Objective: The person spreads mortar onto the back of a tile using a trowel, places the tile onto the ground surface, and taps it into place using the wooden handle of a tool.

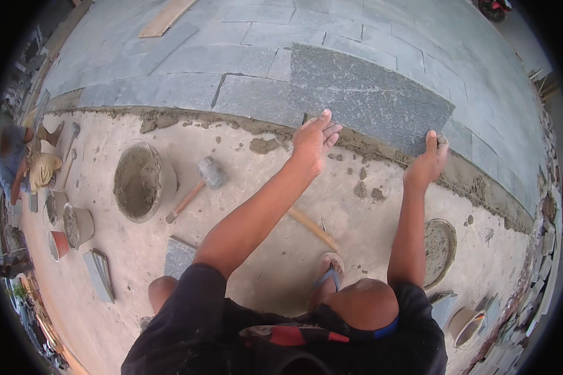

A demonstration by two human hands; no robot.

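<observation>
A dark grey, rough-faced stone slab (372, 87) lies at the near edge of the paving, over a bed of wet mortar (363, 142). My left hand (316, 139) is at its near edge towards the left, thumb on top and fingers curled at the rim. At the near right corner, my right hand (428, 159) grips the slab with the thumb over its face and the fingers around the side. A string runs along the mortar edge. A mallet (211, 173) with a grey head and a wooden handle lies left of my left forearm.
Laid grey paving (200, 62) stretches away, with a wooden board (166, 17) on it. A mortar bucket (137, 181) stands left; a round mortar pan (441, 250) is right. A wooden handle (313, 228) lies between my arms. Stacked slabs (99, 275), smaller buckets (78, 227) and another person (19, 156) are left.
</observation>
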